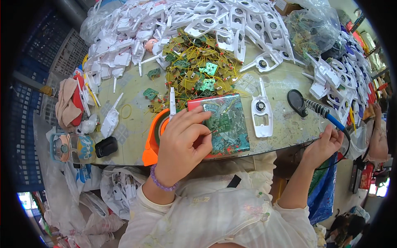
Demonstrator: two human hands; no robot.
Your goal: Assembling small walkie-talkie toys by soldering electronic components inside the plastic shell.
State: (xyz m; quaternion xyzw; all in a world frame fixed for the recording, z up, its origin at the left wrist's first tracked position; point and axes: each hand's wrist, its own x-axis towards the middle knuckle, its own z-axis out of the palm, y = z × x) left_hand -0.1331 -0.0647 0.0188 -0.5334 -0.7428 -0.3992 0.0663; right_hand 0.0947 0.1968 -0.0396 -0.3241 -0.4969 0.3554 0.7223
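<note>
Left hand (pixel 184 134) beside green circuit board (pixel 222 121), right hand (pixel 322 148) at soldering iron (pixel 335 122)

right hand (pixel 324 148) at the blue-handled soldering iron (pixel 335 122)

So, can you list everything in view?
Plastic housings: many, white, heaped at back and right
Circuit boards: many, green and brown, mid-table heap
Flat block: one, red-edged, green-patterned, front centre
Lone housing: one, white, right of block
Soldering iron: one, blue-handled, table's right
Curved holder: one, orange, left of block
Small case: one, black, table's left
Lidded container: one, pink and blue, table's left
Plastic bags: several, pale, back corners and below
Table: one, greenish, centre
Bracelet: one, purple, left wrist
Left hand: one, over block
Right hand: one, near iron
</note>
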